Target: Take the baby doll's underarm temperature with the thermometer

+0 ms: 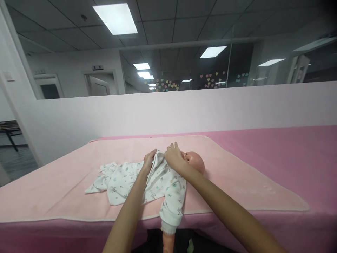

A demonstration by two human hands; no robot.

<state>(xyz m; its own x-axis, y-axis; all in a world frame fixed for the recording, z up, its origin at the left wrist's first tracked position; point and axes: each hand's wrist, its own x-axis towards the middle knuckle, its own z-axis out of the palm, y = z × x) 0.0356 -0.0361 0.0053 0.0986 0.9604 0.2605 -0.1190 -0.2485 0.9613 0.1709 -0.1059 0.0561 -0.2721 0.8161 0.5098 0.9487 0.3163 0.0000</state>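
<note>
A baby doll (196, 161) lies on its back with its head to the right. It wears a white baby shirt (159, 182) printed with small coloured figures, and matching cloth covers its lower body to the left. My left hand (149, 160) is closed on the shirt's front edge, which is lifted off the chest. At the collar, by the doll's chin, my right hand (173, 155) pinches the shirt, some fingers raised. That hand hides part of the doll's face and neck. One sleeved doll arm (168, 240) hangs over the near table edge.
Under the doll a peach mat (65, 182) with a pale border is spread over a pink tablecloth (295, 161). A low white wall (184, 112) with glass above stands behind the table. A dark table (10, 133) shows at the far left.
</note>
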